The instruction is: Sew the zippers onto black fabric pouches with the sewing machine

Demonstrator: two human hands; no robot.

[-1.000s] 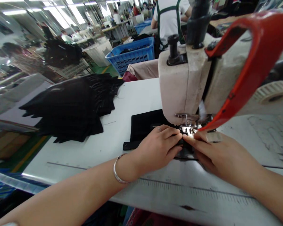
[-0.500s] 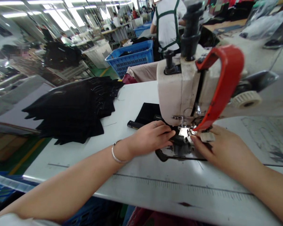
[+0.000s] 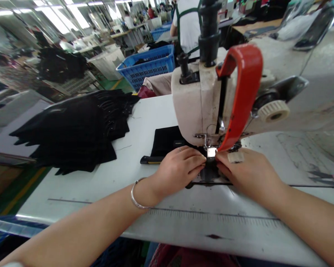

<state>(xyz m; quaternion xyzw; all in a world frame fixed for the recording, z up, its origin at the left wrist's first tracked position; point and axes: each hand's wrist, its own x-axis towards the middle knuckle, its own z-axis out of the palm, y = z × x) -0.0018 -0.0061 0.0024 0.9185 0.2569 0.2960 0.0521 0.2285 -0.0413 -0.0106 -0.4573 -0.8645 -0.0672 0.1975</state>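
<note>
A black fabric piece [image 3: 164, 139] with a small dark label [image 3: 179, 143] lies flat under the head of a sewing machine [image 3: 187, 104]. Along its near side runs a dark band [image 3: 150, 160] with a thin yellowish line. My left hand [image 3: 178, 168], a silver bangle at the wrist, presses closed fingers on the fabric just left of the needle area. My right hand [image 3: 250, 168], with a beige wrap on one finger, pinches at the fabric's edge right beside the presser foot [image 3: 211, 151]. Fingers partly hide the fabric there.
A stack of black fabric pieces [image 3: 78, 129] lies at the table's left. Pink-handled snips [image 3: 327, 178] rest at the right. A red curved guard [image 3: 246, 89] fronts the machine head. Behind stand a blue crate [image 3: 147, 68] and a person in white [image 3: 189, 29].
Both hands have shifted slightly at the needle area, and the right fingers have closed in beside the fabric. More of the label and the dark band shows. The whole view has moved a little.
</note>
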